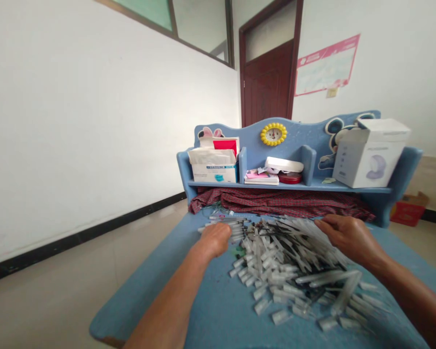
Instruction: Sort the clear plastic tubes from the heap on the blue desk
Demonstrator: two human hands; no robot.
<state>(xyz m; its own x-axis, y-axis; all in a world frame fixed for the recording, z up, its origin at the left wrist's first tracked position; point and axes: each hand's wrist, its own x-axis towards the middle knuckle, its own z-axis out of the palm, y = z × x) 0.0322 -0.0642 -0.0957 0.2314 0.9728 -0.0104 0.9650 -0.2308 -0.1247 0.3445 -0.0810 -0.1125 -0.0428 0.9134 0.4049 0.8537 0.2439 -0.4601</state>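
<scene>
Black pen refills lie in a loose sheaf right of centre, their long axes mostly slanting from upper left to lower right. Below them, short clear pen caps point every which way, too many and too blurred for me to count. Towards the lower right, one thick clear tube slopes from upper right to lower left. Slim pens lie roughly crosswise at the heap's upper left.

Two bare hands reach in from the lower edge. The left hand, back uppermost, is beside those pens with its fingers curled in; I can't tell what it grips. The right hand is at the heap's upper right, thumb and forefinger drawn together, pointing left; whether anything is pinched there, I can't make out.

All this sits on a blue table. Behind runs one checked cloth, and above it a shelf carrying one mask box, one red round tin and one tall white box, beneath one yellow flower-shaped clock.
</scene>
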